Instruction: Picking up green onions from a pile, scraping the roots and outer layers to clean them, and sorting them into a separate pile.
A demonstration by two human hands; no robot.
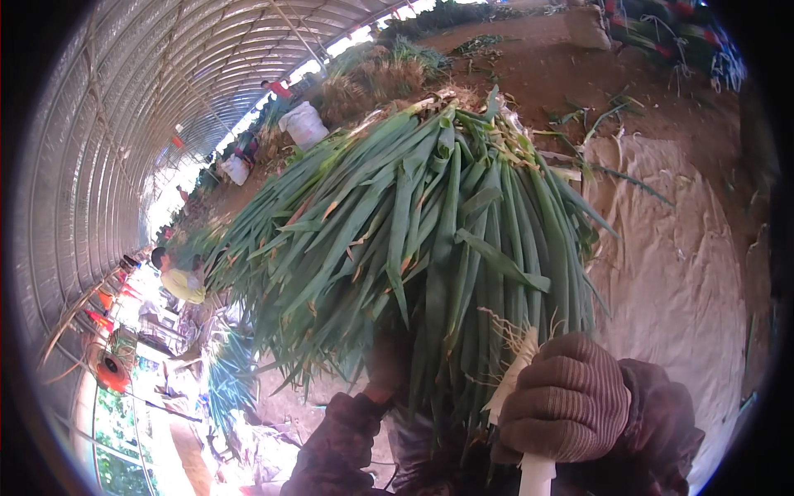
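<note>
Greenhouse tunnel behind; right hand (566, 409) grip closed on leek stalk (536, 473); left hand (389, 364) half-hidden under leek bundle (422, 223), grip unclear.

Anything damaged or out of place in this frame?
Mostly tidy. The leek bundle has yellowed, dried tips among its green leaves. Loose leaves lie scattered on the tarp and soil beyond it. The right hand, gloved, grips one white stalk; the left hand is mostly hidden.
</note>
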